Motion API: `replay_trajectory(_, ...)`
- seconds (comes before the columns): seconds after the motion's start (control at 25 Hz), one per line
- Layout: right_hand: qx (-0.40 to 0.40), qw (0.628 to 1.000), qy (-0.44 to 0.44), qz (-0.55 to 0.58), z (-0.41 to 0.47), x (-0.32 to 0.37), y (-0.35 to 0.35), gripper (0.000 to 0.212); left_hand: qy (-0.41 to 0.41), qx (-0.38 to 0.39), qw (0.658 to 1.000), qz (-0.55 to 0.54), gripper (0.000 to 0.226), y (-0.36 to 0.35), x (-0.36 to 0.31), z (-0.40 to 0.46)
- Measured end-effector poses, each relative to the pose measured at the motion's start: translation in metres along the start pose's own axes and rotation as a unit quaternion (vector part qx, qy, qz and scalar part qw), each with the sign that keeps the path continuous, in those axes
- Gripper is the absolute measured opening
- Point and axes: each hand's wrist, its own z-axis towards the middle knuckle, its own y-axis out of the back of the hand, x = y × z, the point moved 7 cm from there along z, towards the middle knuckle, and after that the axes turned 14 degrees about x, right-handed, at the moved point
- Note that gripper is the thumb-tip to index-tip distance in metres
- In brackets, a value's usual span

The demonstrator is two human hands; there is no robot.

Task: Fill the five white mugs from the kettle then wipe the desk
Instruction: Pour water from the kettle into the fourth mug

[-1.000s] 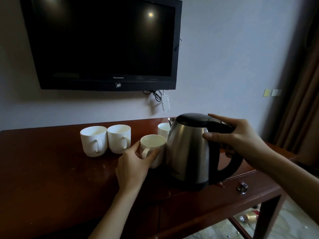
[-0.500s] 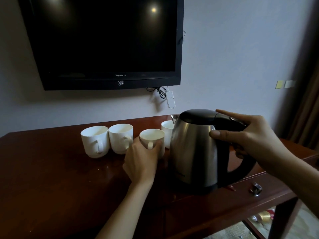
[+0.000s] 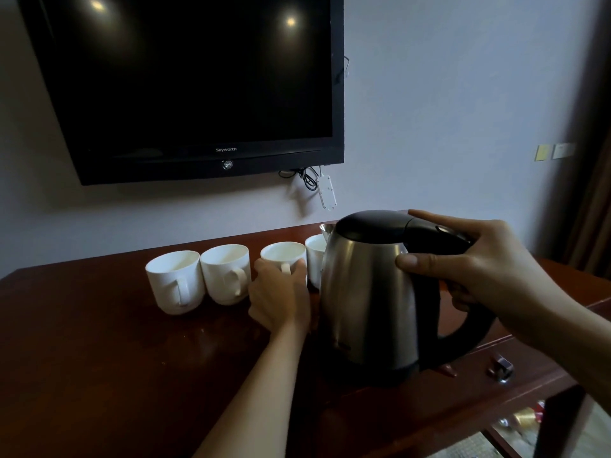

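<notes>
Several white mugs stand in a row on the dark wooden desk (image 3: 99, 352). The leftmost mug (image 3: 175, 280) and the second mug (image 3: 226, 272) stand free, handles toward me. My left hand (image 3: 279, 299) grips the third mug (image 3: 282, 254) from the near side. A further mug (image 3: 315, 256) is partly hidden behind the steel kettle (image 3: 367, 302). The kettle stands on the desk, its black lid shut. My right hand (image 3: 479, 272) grips its black handle, thumb on the front and index finger stretched over the lid.
A black television (image 3: 185, 84) hangs on the wall above the mugs, with a cable and white adapter (image 3: 325, 191) dangling below it. A drawer knob (image 3: 501, 370) sits at the desk's right front. Curtains (image 3: 591, 193) hang at the far right.
My left hand has pushed the third mug away from me, into line beside the second mug. The kettle and my right hand have kept their place on the desk.
</notes>
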Motion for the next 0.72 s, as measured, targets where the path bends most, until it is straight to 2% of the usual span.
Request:
replay_trajectory(0.16,0.001,1.000,-0.005,0.004,0.000,-0.001,0.000,0.080,0.007,0.014,1.000,-0.012,0.052,-0.003,-0.004,0.002)
replay_trajectory(0.32,-0.004,1.000,-0.021,-0.004,-0.004,0.005,-0.002,0.081,0.020,0.096,0.995,0.006,0.055,0.005,0.004,-0.011)
replay_trajectory(0.4,-0.006,0.999,-0.031,-0.009,-0.007,0.009,-0.005,0.079,0.016,0.098,0.995,-0.006,0.047,0.023,0.011,-0.024)
replay_trajectory(0.48,0.002,0.999,-0.044,-0.006,-0.011,0.014,-0.008,0.079,0.022,0.070,0.995,-0.063,0.030,0.047,0.025,-0.037)
replay_trajectory(0.56,0.007,0.999,-0.050,-0.005,-0.012,0.017,-0.011,0.079,0.040,0.044,0.991,-0.120,0.037,0.070,0.041,-0.039)
replay_trajectory(0.72,0.008,0.999,-0.050,-0.006,-0.013,0.015,-0.010,0.073,0.017,0.064,0.982,-0.177,0.060,0.081,0.040,-0.025)
